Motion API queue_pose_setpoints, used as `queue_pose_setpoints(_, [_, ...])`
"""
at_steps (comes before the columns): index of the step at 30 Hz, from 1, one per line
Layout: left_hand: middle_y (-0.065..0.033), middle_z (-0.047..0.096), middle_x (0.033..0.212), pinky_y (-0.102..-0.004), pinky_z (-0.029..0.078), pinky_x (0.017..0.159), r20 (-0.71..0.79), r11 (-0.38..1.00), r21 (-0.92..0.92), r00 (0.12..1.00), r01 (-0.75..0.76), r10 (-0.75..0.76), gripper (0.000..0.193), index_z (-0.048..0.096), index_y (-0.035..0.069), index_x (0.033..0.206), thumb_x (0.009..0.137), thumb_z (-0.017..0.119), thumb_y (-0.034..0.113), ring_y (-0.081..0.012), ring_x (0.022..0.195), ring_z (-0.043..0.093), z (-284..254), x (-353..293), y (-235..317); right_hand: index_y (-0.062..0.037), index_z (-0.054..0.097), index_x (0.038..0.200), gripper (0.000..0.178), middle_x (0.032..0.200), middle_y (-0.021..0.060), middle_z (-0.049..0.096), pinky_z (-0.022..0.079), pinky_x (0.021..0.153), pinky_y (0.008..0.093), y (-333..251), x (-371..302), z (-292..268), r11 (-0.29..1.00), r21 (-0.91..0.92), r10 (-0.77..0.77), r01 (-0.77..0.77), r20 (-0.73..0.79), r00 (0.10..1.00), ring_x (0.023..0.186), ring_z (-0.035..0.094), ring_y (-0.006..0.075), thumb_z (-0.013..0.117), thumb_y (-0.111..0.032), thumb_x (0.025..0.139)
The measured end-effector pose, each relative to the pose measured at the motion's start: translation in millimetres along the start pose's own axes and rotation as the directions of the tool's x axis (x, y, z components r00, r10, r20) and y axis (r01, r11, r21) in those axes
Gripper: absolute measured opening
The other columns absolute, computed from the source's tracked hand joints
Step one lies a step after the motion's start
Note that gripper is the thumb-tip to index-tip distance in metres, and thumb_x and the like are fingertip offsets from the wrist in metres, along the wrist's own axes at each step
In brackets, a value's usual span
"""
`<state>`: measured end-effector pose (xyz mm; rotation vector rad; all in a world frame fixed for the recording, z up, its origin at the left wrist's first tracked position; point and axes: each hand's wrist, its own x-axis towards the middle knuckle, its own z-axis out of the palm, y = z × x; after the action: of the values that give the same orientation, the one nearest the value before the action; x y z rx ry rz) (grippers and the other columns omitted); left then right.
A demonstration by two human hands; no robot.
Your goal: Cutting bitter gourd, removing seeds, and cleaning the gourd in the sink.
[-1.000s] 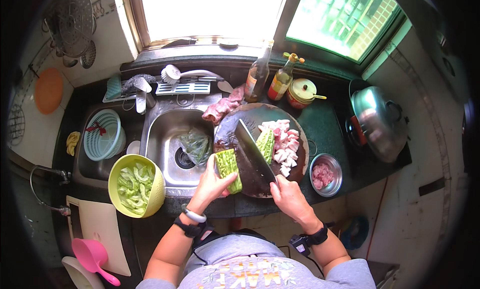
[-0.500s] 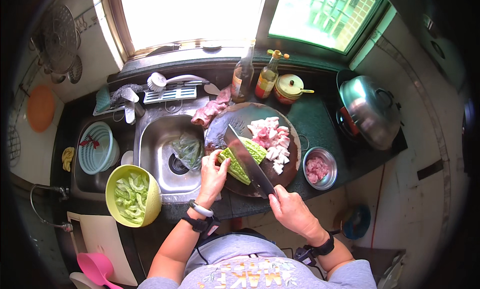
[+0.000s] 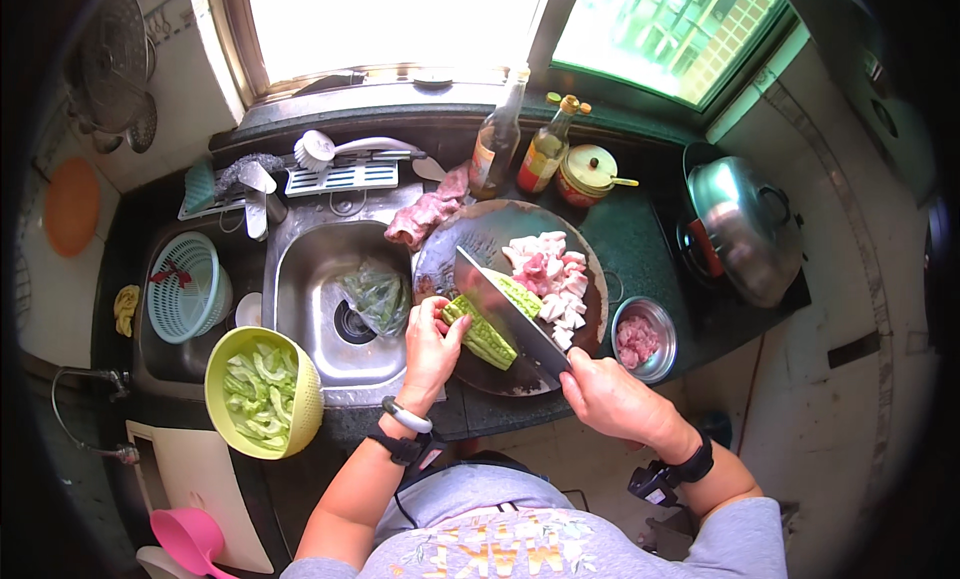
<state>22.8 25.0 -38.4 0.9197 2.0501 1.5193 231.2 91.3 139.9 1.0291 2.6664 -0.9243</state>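
On the round chopping board, my left hand grips the near end of a light green bitter melon piece with thumb and fingers. My right hand is closed around the handle of a broad cleaver. Its blade slants across the board, between the held piece and another bitter melon piece, which it partly hides. Cut pale and pink meat is heaped on the board's far right, beyond the blade.
A yellow-green basket of sliced green vegetable stands at the left by the sink. Right of the board sits a metal bowl of minced meat. Two bottles and a lidded pot stand behind; a large lidded pan is farther right.
My right hand and the cleaver have shifted right. The held melon piece now lies more apart from the one beyond the blade. My left hand keeps its grip.
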Motion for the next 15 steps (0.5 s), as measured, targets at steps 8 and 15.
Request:
queue_pose_setpoints(8, [-0.0101, 0.053, 0.093, -0.0294, 0.049, 0.064, 0.007, 1.0, 0.012, 1.0, 0.01, -0.011, 0.038, 0.057, 0.001, 0.107, 0.077, 0.076, 0.014, -0.0148, 0.067, 0.054, 0, 3, 3, 0.0047, 0.045, 0.098, 0.022, 0.057, 0.0178, 0.058, 0.048, 0.042, 0.0385, -3, 25, -32, 0.988, 0.029, 0.142, -0.154, 0.251, 0.957, 0.043, 0.06, 0.0273, 0.043, -0.017, 0.098])
queue_pose_setpoints(15, [-0.0037, 0.053, 0.088, -0.0228, 0.047, 0.059, 0.004, 0.999, 0.046, 1.0, -0.009, 0.008, 0.036, 0.057, 0.003, 0.106, 0.079, 0.077, 0.016, -0.0079, 0.066, 0.051, 0, 5, 0, 0.0045, 0.044, 0.098, 0.02, 0.055, 0.0167, 0.057, 0.049, 0.043, 0.037, 4, 32, -34, 0.999, -0.004, 0.035, -0.035, 0.243, 0.969, 0.045, 0.061, 0.0276, 0.041, -0.016, 0.098])
